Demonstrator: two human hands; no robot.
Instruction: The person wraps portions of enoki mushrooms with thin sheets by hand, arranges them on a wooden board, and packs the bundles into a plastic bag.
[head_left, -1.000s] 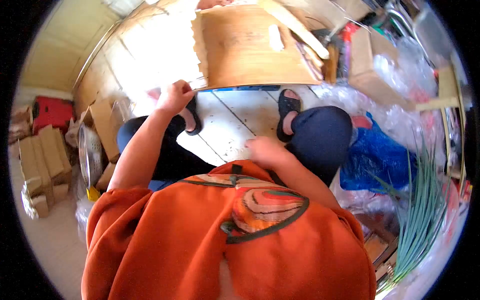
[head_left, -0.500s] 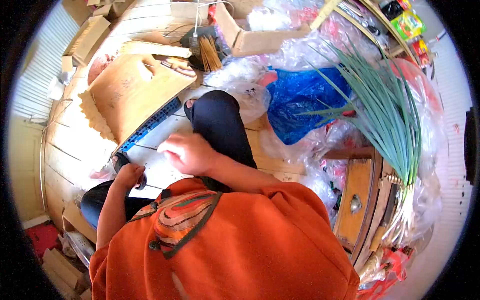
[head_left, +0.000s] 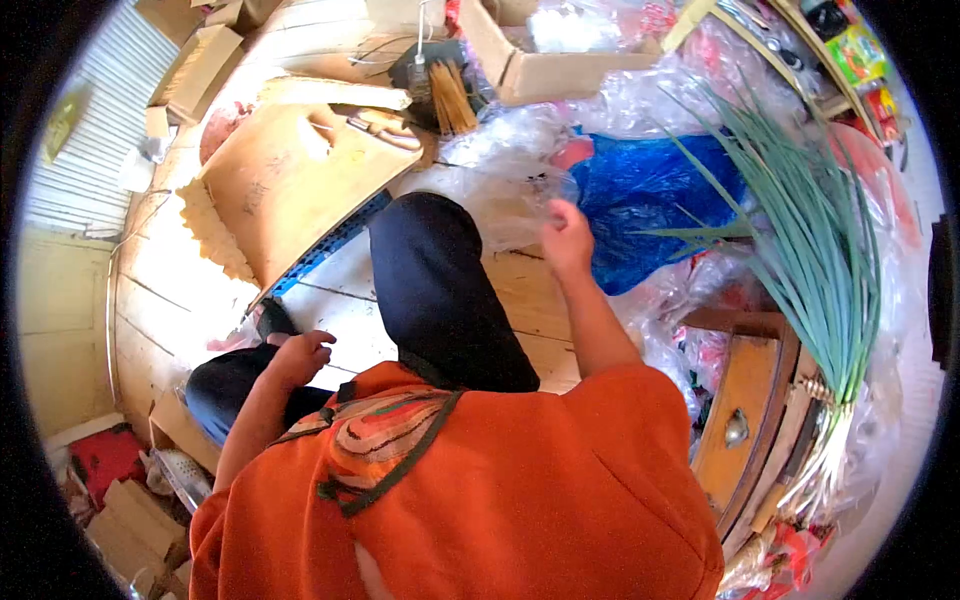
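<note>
Right hand (head_left: 568, 240) held beside the plastic bags

In the head view, the right hand is stretched out over the floor, its fingers bent at the edge of a crumpled clear bag (head_left: 510, 200); whether the plastic is pinched or only neared cannot be told. Just beyond the hand, a blue bag (head_left: 655, 200) is spread among more clear plastic. The left hand (head_left: 300, 357) is held near the left knee (head_left: 225, 390), its fingers loosely bent and partly spread, with nothing seen in them. A bundle of green onions (head_left: 800, 260) is laid across plastic to the right, near a wooden drawer (head_left: 735, 420). In front, a wooden board (head_left: 290, 190) is set over a blue crate (head_left: 340, 243), and a cardboard box (head_left: 570, 76) is seen behind the clear bag.
</note>
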